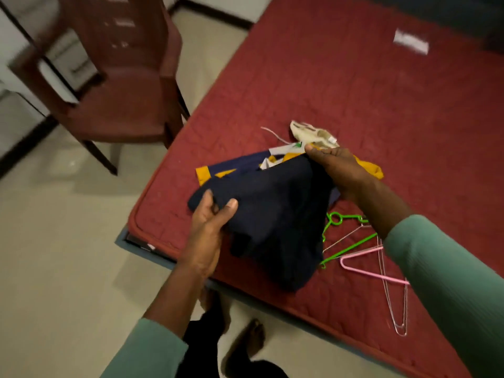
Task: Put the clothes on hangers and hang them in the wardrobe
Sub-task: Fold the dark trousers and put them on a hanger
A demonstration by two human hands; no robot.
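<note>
A dark navy garment [275, 214] hangs between both my hands above the corner of the red mattress [354, 91]. My left hand [210, 227] grips its left edge and my right hand [338, 170] pinches its upper right edge. Under it lies a navy, yellow and white shirt [231, 166], and beyond that a small cream cloth [311, 133]. To the right of the garment lie hangers: a green one [351, 246], a pink one [365, 271] and thin wire ones [395, 309]. No wardrobe is in view.
A dark red plastic chair [114, 77] stands on the tiled floor [54, 241] left of the bed. A white label [410, 42] lies far back on the mattress. My bare feet [245, 342] are on the floor by the bed's edge.
</note>
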